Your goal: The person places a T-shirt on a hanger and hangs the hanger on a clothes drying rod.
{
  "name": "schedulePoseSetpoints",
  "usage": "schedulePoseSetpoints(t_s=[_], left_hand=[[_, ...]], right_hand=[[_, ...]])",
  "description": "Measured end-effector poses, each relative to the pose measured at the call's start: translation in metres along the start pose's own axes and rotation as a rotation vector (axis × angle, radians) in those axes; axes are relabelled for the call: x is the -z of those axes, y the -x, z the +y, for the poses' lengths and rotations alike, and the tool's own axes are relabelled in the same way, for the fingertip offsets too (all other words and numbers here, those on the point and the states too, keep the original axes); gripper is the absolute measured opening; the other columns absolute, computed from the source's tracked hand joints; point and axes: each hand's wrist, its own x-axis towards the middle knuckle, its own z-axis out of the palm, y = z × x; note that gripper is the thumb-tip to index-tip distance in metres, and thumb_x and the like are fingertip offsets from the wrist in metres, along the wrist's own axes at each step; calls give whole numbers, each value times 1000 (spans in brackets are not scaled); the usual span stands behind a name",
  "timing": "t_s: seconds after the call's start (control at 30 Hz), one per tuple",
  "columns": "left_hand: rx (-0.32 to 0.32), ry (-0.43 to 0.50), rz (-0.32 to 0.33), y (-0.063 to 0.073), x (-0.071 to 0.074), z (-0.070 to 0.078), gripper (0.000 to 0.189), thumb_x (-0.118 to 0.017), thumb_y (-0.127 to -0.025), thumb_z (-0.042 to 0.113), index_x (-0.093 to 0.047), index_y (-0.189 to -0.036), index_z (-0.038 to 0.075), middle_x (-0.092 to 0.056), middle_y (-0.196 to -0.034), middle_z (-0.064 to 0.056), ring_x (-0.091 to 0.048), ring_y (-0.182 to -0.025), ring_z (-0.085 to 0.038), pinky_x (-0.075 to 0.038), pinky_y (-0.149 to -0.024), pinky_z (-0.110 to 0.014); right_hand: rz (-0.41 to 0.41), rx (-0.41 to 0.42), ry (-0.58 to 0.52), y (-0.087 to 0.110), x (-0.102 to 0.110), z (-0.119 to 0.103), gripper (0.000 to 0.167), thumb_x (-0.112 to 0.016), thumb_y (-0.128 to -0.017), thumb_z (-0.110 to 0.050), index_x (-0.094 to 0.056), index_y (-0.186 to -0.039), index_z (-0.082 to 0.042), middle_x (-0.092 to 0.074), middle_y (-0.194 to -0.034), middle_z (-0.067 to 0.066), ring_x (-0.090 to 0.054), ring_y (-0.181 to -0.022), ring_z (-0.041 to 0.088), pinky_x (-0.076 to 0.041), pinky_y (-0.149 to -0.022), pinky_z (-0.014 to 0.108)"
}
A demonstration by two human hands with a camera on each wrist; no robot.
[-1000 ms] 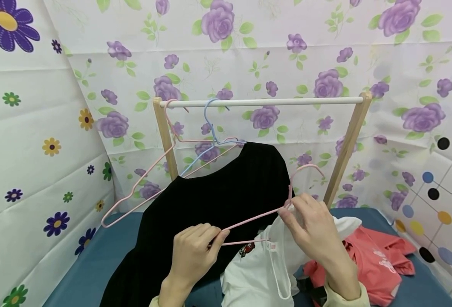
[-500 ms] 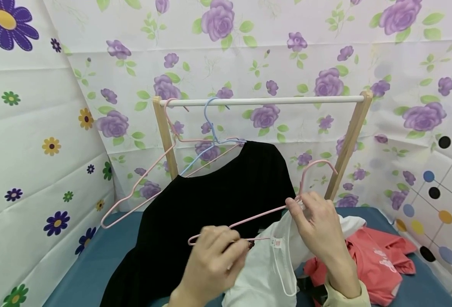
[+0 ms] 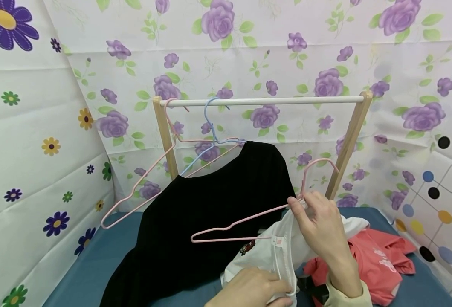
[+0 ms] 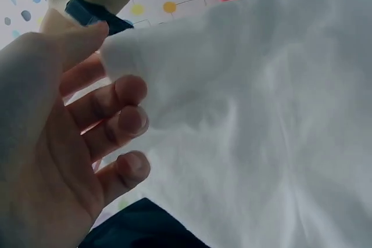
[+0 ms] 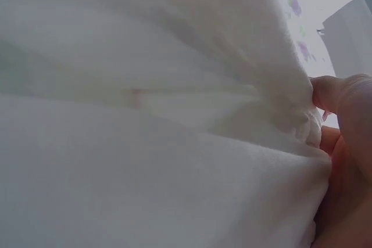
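Note:
In the head view a pink clothes hanger has one arm sticking out of the neckline of a white T-shirt. My right hand pinches the hanger just under its hook, along with bunched shirt cloth. In the right wrist view the white cloth gathers at the thumb and fingers. My left hand is low at the shirt's neck opening, beside the collar edge. Its fingers are loosely bent against the white cloth in the left wrist view, with no firm grip showing.
A rack with a white rail stands behind. On it hang a pink hanger and a blue hanger; a black top hangs below them. A coral shirt lies at right on the blue surface.
My left hand has let go of the pink hanger's arm and moved down and right to the shirt's neckline. My right hand, with hanger and shirt, has shifted slightly right.

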Motion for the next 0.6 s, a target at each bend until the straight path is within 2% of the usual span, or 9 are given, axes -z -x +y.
schedulePoseSetpoints(t_s=[0.1,0.23,0.37,0.47,0.6], left_hand=[[52,48,-71,1,0,1,31,-50,-103,40,-70,-90,21,-57,-71,19,-43,-60,14,-35,-57,-6],[107,37,-85,3,5,1,38,-48,-102,44,-59,-73,23,-42,-58,20,-35,-50,11,-31,-49,-8],[132,-10,-31,8,10,-3,45,-50,-101,47,-48,-62,24,-32,-50,17,-29,-44,7,-26,-43,-10],[161,-45,15,14,16,-7,45,-52,-98,50,-50,-60,25,-31,-51,18,-29,-46,7,-27,-45,-10],[184,-110,79,21,26,-15,43,-53,-100,45,-51,-61,26,-35,-57,20,-31,-49,6,-28,-49,-11]], right_hand=[[7,0,2,-1,2,2,13,-67,-92,-18,-63,-80,-15,-56,-75,-5,-53,-68,14,-38,-64,37],[20,-10,2,-1,4,6,13,-68,-92,-18,-65,-80,-15,-57,-75,-7,-54,-66,13,-40,-61,35],[30,-23,1,-1,5,10,14,-67,-93,-18,-64,-79,-16,-57,-74,-8,-55,-66,13,-40,-59,34],[40,-26,3,-1,6,12,14,-67,-93,-18,-64,-79,-15,-57,-74,-7,-54,-65,14,-39,-59,32],[47,-42,4,-1,9,16,12,-68,-92,-17,-65,-80,-14,-58,-74,-7,-55,-67,16,-38,-60,30]])
